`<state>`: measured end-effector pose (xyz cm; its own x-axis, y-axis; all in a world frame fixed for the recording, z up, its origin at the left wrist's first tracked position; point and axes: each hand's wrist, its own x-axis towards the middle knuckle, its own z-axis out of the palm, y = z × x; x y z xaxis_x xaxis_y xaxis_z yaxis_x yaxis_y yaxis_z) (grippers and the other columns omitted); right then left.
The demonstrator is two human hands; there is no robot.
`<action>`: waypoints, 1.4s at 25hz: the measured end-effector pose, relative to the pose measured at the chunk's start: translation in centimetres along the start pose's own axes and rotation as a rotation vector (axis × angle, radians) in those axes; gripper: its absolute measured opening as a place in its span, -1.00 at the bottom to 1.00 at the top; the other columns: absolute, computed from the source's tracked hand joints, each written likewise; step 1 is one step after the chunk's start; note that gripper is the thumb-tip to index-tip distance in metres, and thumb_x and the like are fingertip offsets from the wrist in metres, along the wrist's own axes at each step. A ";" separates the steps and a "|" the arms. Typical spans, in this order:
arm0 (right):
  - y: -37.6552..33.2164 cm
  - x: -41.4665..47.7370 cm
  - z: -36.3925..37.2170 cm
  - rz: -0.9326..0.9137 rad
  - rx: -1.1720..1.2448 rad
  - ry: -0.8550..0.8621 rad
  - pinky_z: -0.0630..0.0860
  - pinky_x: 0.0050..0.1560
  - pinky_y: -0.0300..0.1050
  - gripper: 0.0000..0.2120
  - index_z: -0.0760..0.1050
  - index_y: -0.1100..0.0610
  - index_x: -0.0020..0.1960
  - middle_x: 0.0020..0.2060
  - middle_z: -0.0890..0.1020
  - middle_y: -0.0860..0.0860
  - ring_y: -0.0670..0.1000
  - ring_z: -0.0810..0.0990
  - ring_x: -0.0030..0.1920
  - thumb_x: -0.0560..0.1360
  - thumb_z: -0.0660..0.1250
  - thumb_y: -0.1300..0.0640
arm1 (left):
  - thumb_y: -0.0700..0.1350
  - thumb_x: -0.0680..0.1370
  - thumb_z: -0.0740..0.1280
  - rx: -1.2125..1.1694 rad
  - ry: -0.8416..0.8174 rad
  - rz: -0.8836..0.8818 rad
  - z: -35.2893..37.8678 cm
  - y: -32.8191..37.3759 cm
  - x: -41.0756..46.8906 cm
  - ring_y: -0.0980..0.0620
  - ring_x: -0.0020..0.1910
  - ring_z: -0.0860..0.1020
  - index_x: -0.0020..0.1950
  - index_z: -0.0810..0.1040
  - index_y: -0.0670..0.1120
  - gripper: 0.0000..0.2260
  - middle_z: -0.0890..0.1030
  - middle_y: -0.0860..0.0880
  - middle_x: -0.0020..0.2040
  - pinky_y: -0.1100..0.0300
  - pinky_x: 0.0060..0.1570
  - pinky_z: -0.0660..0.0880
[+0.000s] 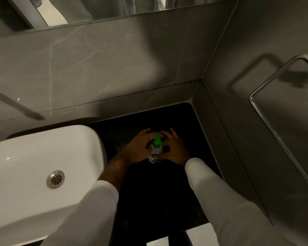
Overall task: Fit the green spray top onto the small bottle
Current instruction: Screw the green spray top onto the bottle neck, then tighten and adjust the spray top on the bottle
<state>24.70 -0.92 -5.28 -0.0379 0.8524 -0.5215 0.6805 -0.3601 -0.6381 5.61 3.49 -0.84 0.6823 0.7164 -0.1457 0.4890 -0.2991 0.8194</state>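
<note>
1. Head view, looking down: grey tiled wall (114, 68) across the far side, meeting a second grey wall at a corner on the right.
2. White sink (34, 174) at lower left, metal drain (55, 179) in its bowl.
3. Black counter (194, 125) just right of the sink, tucked into the corner — very dark, surface detail hard to read.
4. Mirror (96, 11) along the top edge, above the tiles.
5. Chrome towel rail (274, 132) fixed to the right-hand wall, casting a shadow on the tile.
6. Metal spout (16, 105) reaching out from the far wall at left, above the sink.
7. Two white sleeves (220, 201) rising from the bottom edge toward the middle of the counter.
8. Left hand (137, 148) curled round the bottle from the left, fingers spread past its far side, gripping the body.
9. Right hand (174, 150) closed in from the right, fingers bent at the neck and cap — cannot tell whether actually gripping or only touching.
10. Bottle (155, 153), small and clear with a green-and-white label, held between both hands over the counter, leaning away from the camera.
11. Green spray top (157, 140) sitting on the bottle's neck; cannot tell whether fully seated.
</note>
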 end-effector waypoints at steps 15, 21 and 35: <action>-0.9 -1.1 -0.3 0.021 -0.029 -0.007 0.09 0.67 0.25 -0.20 0.47 -0.11 0.51 0.72 -0.02 -0.03 0.20 -0.06 0.72 0.32 0.62 -0.16 | -0.13 0.41 0.61 -0.206 0.411 -0.202 2.8 0.0 -1.6 0.39 0.01 0.59 0.18 0.52 0.03 -0.57 0.63 0.18 0.00 0.55 -0.10 0.46; -0.5 -0.6 -0.2 -0.104 -0.119 -0.029 -0.03 0.66 0.30 -0.37 0.60 -0.07 0.39 0.70 0.11 -0.08 0.14 -0.14 0.73 0.36 0.60 -0.17 | -0.32 0.55 0.43 -0.423 0.288 -0.143 2.9 -1.0 -2.7 0.16 0.22 0.60 0.40 0.41 0.06 -0.50 0.62 0.20 0.23 0.38 0.04 0.54; -1.1 -1.0 0.0 -0.035 -0.045 0.019 0.00 0.68 0.28 -0.24 0.52 -0.01 0.48 0.71 0.05 0.03 0.25 -0.03 0.71 0.33 0.65 -0.07 | -0.01 0.45 0.56 0.084 0.381 -0.138 2.5 0.1 -2.1 0.09 -0.24 0.55 -0.18 0.56 0.01 -0.81 0.57 0.04 -0.23 0.31 -0.29 0.35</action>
<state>23.98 -1.39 -4.01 -0.0489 0.8714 -0.4882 0.7112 -0.3128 -0.6296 5.60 0.31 -1.83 0.3649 0.9308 -0.0225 0.6155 -0.2231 0.7559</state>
